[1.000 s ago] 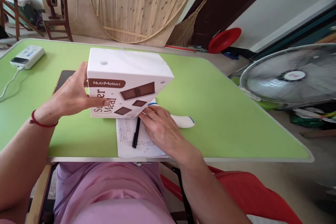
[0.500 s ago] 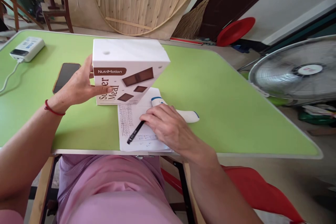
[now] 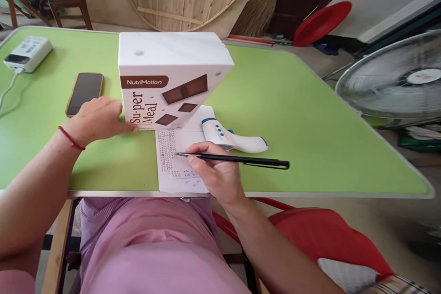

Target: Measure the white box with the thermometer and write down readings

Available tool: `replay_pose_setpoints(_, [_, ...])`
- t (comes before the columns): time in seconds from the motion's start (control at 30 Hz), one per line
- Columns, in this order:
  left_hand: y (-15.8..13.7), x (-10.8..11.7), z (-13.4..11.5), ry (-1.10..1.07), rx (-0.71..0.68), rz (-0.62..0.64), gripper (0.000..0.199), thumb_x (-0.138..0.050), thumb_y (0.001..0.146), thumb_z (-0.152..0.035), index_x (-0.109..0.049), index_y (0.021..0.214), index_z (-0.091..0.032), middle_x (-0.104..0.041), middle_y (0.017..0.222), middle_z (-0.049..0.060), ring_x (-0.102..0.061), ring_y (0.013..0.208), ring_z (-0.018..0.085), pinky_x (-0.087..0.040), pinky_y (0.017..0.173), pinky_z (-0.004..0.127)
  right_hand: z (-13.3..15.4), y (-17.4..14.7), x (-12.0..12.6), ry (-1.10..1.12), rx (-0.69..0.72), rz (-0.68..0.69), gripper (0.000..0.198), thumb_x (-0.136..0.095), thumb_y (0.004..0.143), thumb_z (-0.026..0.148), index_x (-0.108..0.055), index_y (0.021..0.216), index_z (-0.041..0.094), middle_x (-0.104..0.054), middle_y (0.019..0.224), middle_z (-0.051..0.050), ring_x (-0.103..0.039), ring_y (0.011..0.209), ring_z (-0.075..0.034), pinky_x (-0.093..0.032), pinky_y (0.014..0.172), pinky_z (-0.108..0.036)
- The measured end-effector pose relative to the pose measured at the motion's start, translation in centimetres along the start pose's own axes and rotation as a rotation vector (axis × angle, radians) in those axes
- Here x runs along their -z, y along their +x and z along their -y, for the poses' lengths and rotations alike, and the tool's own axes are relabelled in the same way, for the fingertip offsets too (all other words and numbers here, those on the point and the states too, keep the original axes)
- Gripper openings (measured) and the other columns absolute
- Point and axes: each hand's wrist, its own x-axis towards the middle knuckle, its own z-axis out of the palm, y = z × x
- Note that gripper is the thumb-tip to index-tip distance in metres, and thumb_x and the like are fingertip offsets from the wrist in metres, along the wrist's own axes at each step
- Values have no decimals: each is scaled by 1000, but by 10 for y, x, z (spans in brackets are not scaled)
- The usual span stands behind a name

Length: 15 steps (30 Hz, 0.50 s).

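In the head view, a white box [image 3: 179,50] printed "NutriMotion Su-per Meal" stands on the green table, over the upper part of a paper sheet [image 3: 172,181] with handwritten columns. My left hand [image 3: 99,117] is at the box's lower left corner, thumb stretched out against its bottom front edge; the other fingertips are partly hidden. Between the fingers and thumb of my right hand [image 3: 220,172] is a black pen [image 3: 248,161], its tip pointing left above the writing. A white and blue infrared thermometer [image 3: 236,138] lies just beyond the right hand, partly on the paper.
A smartphone [image 3: 85,93] lies left of the box. Farther left is a white power bank [image 3: 29,53] with a cable. A standing fan [image 3: 396,82] is beyond the table's right edge, and a red chair [image 3: 317,234] is below it at the right.
My left hand has slid down the box to its bottom corner. The pen has turned in my right hand, from slanting down toward the paper to lying nearly level, tip left.
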Motion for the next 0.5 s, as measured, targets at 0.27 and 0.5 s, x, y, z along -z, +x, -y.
replay_pose_setpoints(0.27, [-25,14,-56,77,-214,505,30,-55,97,-40,-75,93,-18,-68,67,5,-61,59,18,-40,56,27,5,-3,-7,-115,44,-71,5,-64,71,26,-61,71,22,-58,53,5,-46,43,-10,-36,40,-23])
replay_pose_setpoints(0.5, [-23,8,-56,-119,-379,516,59,-57,95,-30,-44,152,-19,-59,55,-5,-54,50,17,-33,51,26,6,-5,-7,-179,115,-101,6,-64,72,23,-60,68,24,-59,51,6,-49,43,-11,-40,42,-23])
